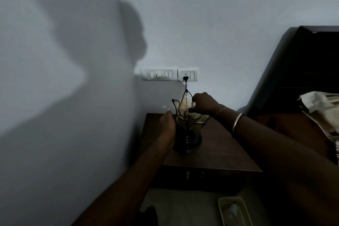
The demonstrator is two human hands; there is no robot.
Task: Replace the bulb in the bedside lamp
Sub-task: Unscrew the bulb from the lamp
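On the far left, the wall (55,97) carries your own broad shadow (88,29), dim room, low contrast throughout. Moving right, your left hand (167,124) is cupped against the left side of the lamp (187,126), fingers flat on the shade's edge, bracing rather than clenched; a full grasp cannot be confirmed. Lamp stands upright near the back left of the dark wooden bedside table (220,148), round black base (188,142) on the tabletop, petal-shaped shade (183,110) open upward. Bulb itself is not distinguishable inside the shade. Above the lamp, the switch panel (157,74) sits on the wall, and just beside it the socket plate (188,74) holds a black plug (185,78); its cord (186,86) drops straight down to the lamp. Your right hand (203,103) reaches into the top of the shade from the right, fingertips pinched together on something small inside; what they grip cannot be told. Two bangles (236,124) ring that wrist. Further right, a dark headboard (302,71) rises against the wall, with patterned bedding (322,112) at the frame edge. Low right of centre, a pale tray (234,211) lies on the floor.
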